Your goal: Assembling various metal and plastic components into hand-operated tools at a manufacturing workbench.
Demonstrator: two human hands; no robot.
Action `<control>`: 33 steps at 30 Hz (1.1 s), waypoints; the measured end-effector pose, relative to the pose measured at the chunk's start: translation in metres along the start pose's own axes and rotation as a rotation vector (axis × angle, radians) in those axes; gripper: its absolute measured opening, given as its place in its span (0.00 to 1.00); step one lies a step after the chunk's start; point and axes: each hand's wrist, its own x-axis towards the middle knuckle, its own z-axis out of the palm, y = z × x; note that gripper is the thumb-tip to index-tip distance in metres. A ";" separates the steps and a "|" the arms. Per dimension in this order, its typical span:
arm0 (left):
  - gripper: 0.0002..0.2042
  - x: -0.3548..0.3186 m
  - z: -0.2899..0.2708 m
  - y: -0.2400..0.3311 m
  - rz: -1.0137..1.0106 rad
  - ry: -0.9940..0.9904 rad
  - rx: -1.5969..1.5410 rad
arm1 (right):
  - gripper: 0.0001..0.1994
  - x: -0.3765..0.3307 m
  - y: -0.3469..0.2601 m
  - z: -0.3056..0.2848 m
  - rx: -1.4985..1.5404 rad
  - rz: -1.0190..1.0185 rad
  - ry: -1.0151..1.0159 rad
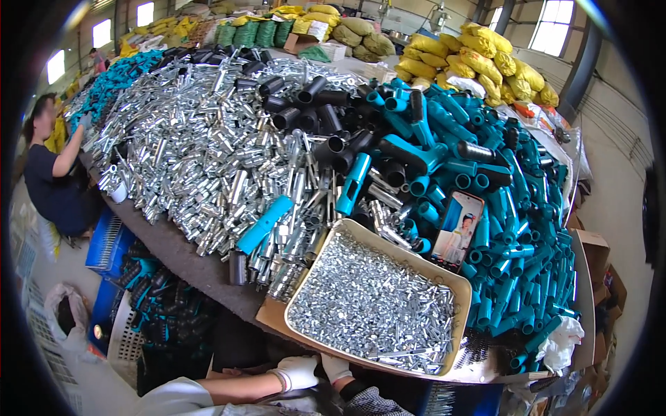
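My left hand (298,373), in a white knit glove, is at the table's near edge with its fingers curled. Anything inside them is too hidden to make out. Beside it, my right hand (336,367) wears the same kind of glove; its fingers are tucked out of sight by the edge. Both hands lie just below a cream tray (463,295) filled with small shiny metal pieces. Beyond the tray spreads a large heap of silver metal parts (201,139). A loose teal tube-shaped part (265,225) rests on this heap's near side.
Teal plastic housings (513,256) pile up at the right, with black tubes (326,118) near the middle. A phone (458,230) leans behind the tray. At the left, another person (55,173) reaches toward the heap. Below stands a crate of black-and-teal parts (166,305). Yellow sacks (479,59) are stacked behind.
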 end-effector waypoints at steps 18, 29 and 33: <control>0.25 0.006 0.016 -0.007 -0.036 0.002 -0.082 | 0.17 0.002 0.011 0.029 -0.097 -0.077 0.175; 0.23 0.024 0.059 -0.026 -0.087 0.084 -0.142 | 0.15 0.007 0.012 0.058 -0.183 -0.109 0.417; 0.23 0.001 0.070 -0.026 -0.088 0.185 -0.196 | 0.16 -0.007 -0.025 0.035 0.220 -0.017 0.442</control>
